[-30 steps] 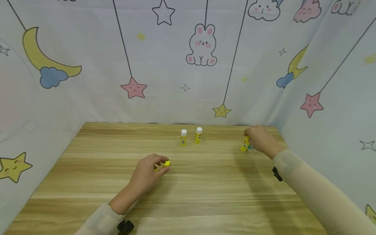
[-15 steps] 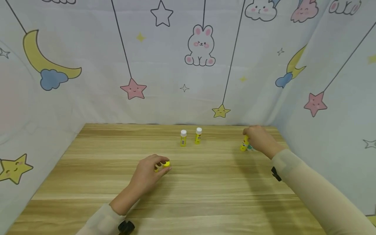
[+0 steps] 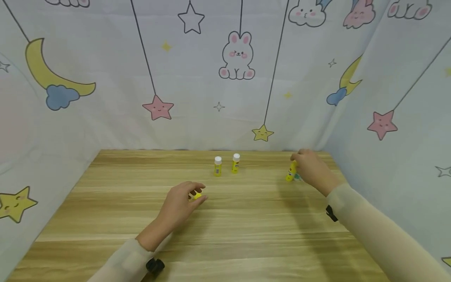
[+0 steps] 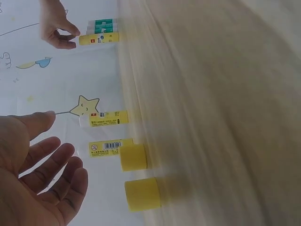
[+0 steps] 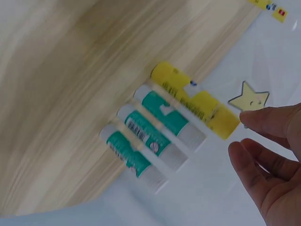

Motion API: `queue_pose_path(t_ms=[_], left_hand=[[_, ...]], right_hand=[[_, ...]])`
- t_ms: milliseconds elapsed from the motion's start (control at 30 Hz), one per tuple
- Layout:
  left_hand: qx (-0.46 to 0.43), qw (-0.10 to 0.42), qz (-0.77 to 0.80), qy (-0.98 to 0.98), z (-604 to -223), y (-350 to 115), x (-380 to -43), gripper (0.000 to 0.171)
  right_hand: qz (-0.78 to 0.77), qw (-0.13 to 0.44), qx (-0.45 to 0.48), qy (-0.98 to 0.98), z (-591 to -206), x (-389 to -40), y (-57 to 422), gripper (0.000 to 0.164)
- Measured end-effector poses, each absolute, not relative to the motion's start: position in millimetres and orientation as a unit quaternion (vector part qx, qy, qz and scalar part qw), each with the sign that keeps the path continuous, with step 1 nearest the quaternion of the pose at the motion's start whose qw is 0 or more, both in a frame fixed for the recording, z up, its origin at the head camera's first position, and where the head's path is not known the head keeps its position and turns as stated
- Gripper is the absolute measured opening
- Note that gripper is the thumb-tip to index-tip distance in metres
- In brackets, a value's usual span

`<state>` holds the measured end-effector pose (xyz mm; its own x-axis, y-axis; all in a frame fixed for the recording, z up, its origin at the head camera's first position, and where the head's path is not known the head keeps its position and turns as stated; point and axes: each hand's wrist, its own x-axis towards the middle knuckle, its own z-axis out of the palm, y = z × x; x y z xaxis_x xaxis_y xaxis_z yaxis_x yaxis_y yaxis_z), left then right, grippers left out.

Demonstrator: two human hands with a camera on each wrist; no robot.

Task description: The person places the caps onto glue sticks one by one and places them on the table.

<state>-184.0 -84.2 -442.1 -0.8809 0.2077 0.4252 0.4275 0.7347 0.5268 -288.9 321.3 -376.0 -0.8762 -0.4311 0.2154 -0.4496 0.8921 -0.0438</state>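
Yellow glue stick has the table edge behind it, green tubes just beside, right hand, fingers parted, at its top, left hand, fingers apart, well leftward.

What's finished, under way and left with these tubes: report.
Seemingly finished: the yellow-topped tube stands in line with three green tubes. Under way: fingertips of the right hand are at that tube's top; whether they grip is unclear. Probably left: two white-topped yellow tubes stand apart, and two loose yellow caps sit near the left hand.
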Motion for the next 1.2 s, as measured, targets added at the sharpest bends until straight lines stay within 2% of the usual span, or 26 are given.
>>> queue_pose_path(t_ms=[133,233,433,600,767,1200], left_hand=[[-0.165,0.165,-0.319,-0.919,-440.5,-78.7,-188.6,0.03],[-0.148,0.15,-0.336,-0.918,-439.2,-75.9,-193.2,0.033],[-0.118,0.116,-0.376,-0.912,-436.5,-71.7,-207.4,0.044],[-0.086,0.06,-0.421,-0.901,-436.5,-67.5,-224.2,0.053],[-0.049,0.007,-0.468,-0.882,-437.1,-63.1,-239.6,0.053],[0.057,-0.073,-0.613,-0.785,-451.6,-51.9,-273.0,0.058]], right_hand=[[0.045,0.149,0.231,-0.96,-382.1,-269.3,316.3,0.028],[0.06,0.164,0.234,-0.956,-386.4,-253.4,308.6,0.029],[0.113,0.139,0.232,-0.956,-391.2,-222.7,287.7,0.035],[0.147,0.125,0.236,-0.952,-396.6,-204.7,274.5,0.04],[0.178,0.111,0.236,-0.949,-403.8,-189.9,264.1,0.04],[0.211,0.099,0.238,-0.943,-411.1,-163.5,246.1,0.038]])
